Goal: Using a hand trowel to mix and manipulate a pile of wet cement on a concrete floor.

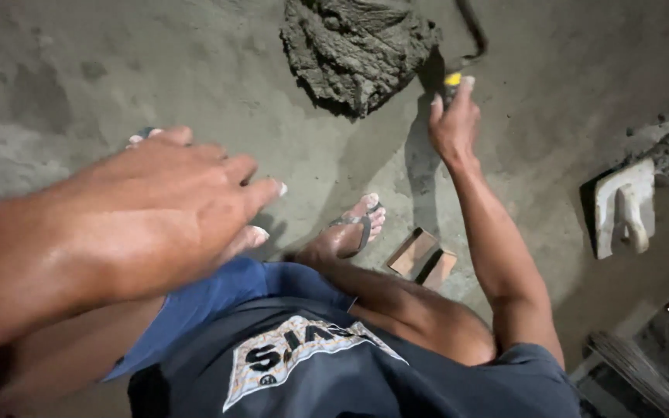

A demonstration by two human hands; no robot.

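Gripping trowel handle [452, 80], right hand [452, 124] outstretched.

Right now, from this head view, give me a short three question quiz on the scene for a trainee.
1. True or false: the right hand grips a tool with a yellow-tipped handle beside the pile of wet mortar.
2. Multiple choice: the white plastic float lies A) on top of the mortar, B) on the floor to the person's right, C) in the left hand.
3. Fill in: the left hand is spread open and holds ____.

Key
1. True.
2. B.
3. Nothing; it hangs in the air above the knee, near the foot in a sandal.
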